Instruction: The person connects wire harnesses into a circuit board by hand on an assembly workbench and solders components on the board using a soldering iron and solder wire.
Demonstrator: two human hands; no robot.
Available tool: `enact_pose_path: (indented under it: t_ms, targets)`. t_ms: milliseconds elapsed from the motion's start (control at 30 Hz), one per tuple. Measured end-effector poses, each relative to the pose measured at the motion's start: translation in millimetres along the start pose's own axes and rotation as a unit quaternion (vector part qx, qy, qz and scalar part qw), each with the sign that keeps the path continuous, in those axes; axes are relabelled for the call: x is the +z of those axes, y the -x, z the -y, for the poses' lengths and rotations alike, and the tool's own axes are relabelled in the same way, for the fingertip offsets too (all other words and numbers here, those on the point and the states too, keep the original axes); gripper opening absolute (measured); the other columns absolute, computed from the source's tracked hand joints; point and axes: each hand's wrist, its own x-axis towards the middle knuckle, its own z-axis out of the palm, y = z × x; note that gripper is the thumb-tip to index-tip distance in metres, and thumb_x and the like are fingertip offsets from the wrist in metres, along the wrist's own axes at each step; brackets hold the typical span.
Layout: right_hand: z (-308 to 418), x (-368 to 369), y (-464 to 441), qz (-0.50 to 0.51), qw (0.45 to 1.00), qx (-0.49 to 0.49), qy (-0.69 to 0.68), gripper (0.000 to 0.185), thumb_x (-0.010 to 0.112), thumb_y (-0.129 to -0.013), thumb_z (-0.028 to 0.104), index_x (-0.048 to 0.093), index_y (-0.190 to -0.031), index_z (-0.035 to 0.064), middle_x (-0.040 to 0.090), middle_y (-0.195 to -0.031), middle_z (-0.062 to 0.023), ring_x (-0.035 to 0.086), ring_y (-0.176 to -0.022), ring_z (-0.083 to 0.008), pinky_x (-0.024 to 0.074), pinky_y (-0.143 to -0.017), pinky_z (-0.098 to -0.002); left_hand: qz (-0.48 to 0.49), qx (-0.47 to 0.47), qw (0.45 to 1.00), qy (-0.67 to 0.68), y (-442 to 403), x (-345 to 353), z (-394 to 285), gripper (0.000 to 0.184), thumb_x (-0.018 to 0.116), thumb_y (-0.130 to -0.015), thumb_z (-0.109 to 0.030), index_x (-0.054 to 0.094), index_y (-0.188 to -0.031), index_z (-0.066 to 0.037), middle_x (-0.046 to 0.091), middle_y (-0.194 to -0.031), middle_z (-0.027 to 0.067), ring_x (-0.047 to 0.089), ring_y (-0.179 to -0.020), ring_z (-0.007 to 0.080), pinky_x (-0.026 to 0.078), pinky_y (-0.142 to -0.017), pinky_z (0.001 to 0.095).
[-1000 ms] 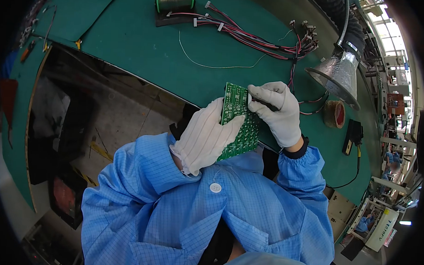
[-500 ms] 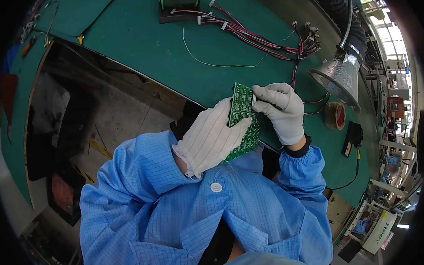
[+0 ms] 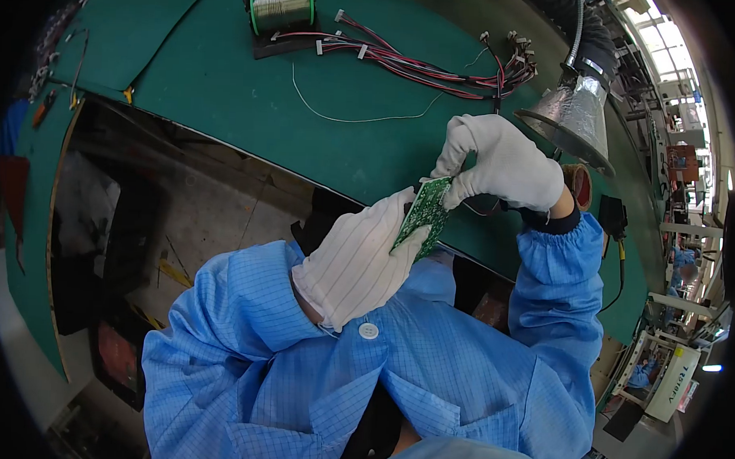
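- The green circuit board (image 3: 424,219) is tilted between both gloved hands, in front of the body near the edge of the counter (image 3: 219,79); it is best held clear of that edge.
- The left hand (image 3: 358,261) grips the board's side, thumb across its face, the other fingers mostly hidden behind; firm support without flexing serves well.
- The right hand (image 3: 503,161) pinches the upper end between thumb and forefinger; whether a small part is caught there too, I cannot tell.
- Any pressure there should be light and square, with the left hand bracing against it.
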Motion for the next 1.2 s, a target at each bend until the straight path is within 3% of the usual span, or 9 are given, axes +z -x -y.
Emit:
enact_pose_path:
  t_ms: [400,467,500,600,800,933,1000,1100,1200]
  targets:
    - [3.9,11.1,-3.2,-0.046,0.992,-0.044,0.107,0.035,0.086,-0.074,0.021,0.072,-0.102,0.0047,0.068,-0.099,-0.0089,0.065,-0.092,-0.0245,0.0526,-0.083,-0.0346,-0.017,-0.081,0.992,0.095,-1.8,-7.3,14.5,0.023,0.060,-0.097,-0.010,0.059,-0.114,0.005,0.065,-0.103,0.0205,0.068,-0.083,0.0303,0.057,-0.071,0.0379]
    - [-1.3,-2.3,-17.8,-0.058,0.995,-0.073,0.022,0.036,0.079,-0.086,0.025,0.072,-0.114,0.0036,0.071,-0.109,-0.0096,0.066,-0.105,-0.0203,0.0527,-0.091,-0.0330,-0.054,0.186,0.977,-0.094,-6.6,-8.3,40.4,0.023,0.058,-0.099,-0.013,0.061,-0.114,0.003,0.064,-0.107,0.0201,0.066,-0.091,0.0305,0.056,-0.077,0.0398]
    - [8.3,-6.1,-28.6,-0.131,0.990,-0.036,0.024,0.034,0.076,-0.089,0.026,0.073,-0.112,0.0021,0.071,-0.107,-0.0094,0.067,-0.105,-0.0190,0.0526,-0.090,-0.0317,-0.019,-0.157,0.966,0.205,-10.2,-11.4,13.6,0.023,0.055,-0.100,-0.016,0.061,-0.112,0.003,0.064,-0.106,0.0175,0.064,-0.092,0.0280,0.053,-0.082,0.0374]
    - [-8.5,-1.0,-83.0,-0.271,0.953,-0.018,0.137,0.029,0.071,-0.092,0.027,0.074,-0.112,0.0071,0.070,-0.105,-0.0132,0.068,-0.099,-0.0261,0.0532,-0.089,-0.0336,-0.004,-0.187,0.956,0.226,-10.3,-15.2,23.4,0.024,0.053,-0.100,-0.018,0.061,-0.110,0.003,0.064,-0.103,0.0149,0.064,-0.089,0.0243,0.051,-0.082,0.0326]
    - [-45.5,29.8,-135.6,-0.256,0.912,0.049,0.316,0.020,0.070,-0.089,0.027,0.075,-0.100,0.0119,0.067,-0.098,-0.0109,0.067,-0.092,-0.0345,0.0536,-0.082,-0.0450,-0.023,-0.215,0.929,0.300,-4.0,-11.9,35.1,0.029,0.054,-0.100,-0.021,0.059,-0.110,0.005,0.065,-0.102,0.0129,0.064,-0.088,0.0218,0.052,-0.081,0.0327]
    - [-42.1,21.0,-109.6,-0.343,0.890,-0.028,0.297,0.014,0.069,-0.090,0.018,0.074,-0.100,0.0096,0.069,-0.097,-0.0121,0.068,-0.091,-0.0316,0.0545,-0.080,-0.0413,-0.039,0.029,0.997,0.053,-1.1,-8.1,55.9,0.030,0.054,-0.100,-0.021,0.060,-0.114,0.004,0.065,-0.101,0.0138,0.064,-0.088,0.0240,0.051,-0.081,0.0346]
    - [-42.3,11.0,-88.9,-0.355,0.917,-0.037,0.177,0.013,0.067,-0.091,0.008,0.072,-0.103,0.0035,0.071,-0.097,-0.0124,0.071,-0.089,-0.0243,0.0549,-0.080,-0.0331,-0.018,-0.168,0.953,0.254,-4.9,-9.4,48.5,0.029,0.054,-0.100,-0.020,0.060,-0.114,0.004,0.064,-0.101,0.0153,0.063,-0.088,0.0264,0.050,-0.083,0.0357]
    - [-3.7,0.8,-31.2,-0.310,0.950,-0.021,0.013,0.012,0.067,-0.090,0.000,0.070,-0.102,0.0001,0.073,-0.094,-0.0091,0.070,-0.086,-0.0147,0.0544,-0.078,-0.0274,-0.005,-0.161,0.953,0.258,-6.7,-13.5,45.5,0.028,0.054,-0.100,-0.020,0.060,-0.113,0.005,0.063,-0.101,0.0159,0.062,-0.088,0.0280,0.050,-0.083,0.0365]
    - [10.9,-4.7,23.7,-0.134,0.987,0.019,0.091,0.012,0.072,-0.083,-0.001,0.070,-0.095,0.0017,0.074,-0.094,-0.0086,0.070,-0.085,-0.0191,0.0544,-0.077,-0.0312,-0.020,-0.190,0.942,0.278,-5.1,-7.8,49.6,0.028,0.053,-0.100,-0.019,0.060,-0.111,0.005,0.064,-0.100,0.0160,0.062,-0.087,0.0277,0.050,-0.082,0.0361]
